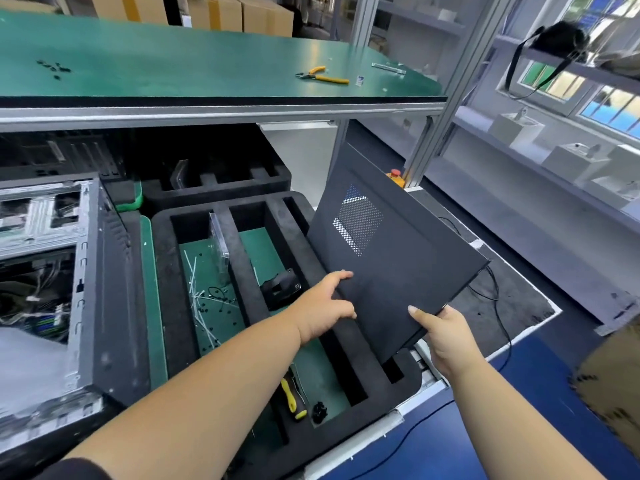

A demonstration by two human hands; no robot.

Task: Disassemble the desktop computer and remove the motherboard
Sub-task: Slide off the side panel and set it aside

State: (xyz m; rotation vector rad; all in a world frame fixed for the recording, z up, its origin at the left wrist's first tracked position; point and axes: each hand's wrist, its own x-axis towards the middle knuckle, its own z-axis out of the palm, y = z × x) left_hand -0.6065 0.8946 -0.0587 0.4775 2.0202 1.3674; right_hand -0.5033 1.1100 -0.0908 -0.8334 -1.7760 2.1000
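Both arms reach forward: left hand point(325, 308) and right hand point(446, 336) grip the black side panel point(398, 271), tilted over the foam tray point(166, 271); the opened computer case point(86, 289) lies left

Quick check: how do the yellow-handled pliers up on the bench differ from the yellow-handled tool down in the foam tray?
The pliers lie on the upper green bench top, far from both hands; the yellow-handled tool lies in a slot of the black foam tray, below the left hand. The pliers show two spread yellow handles; the tray tool shows one yellow-and-black grip. Both lie flat, untouched, while both hands hold the side panel.
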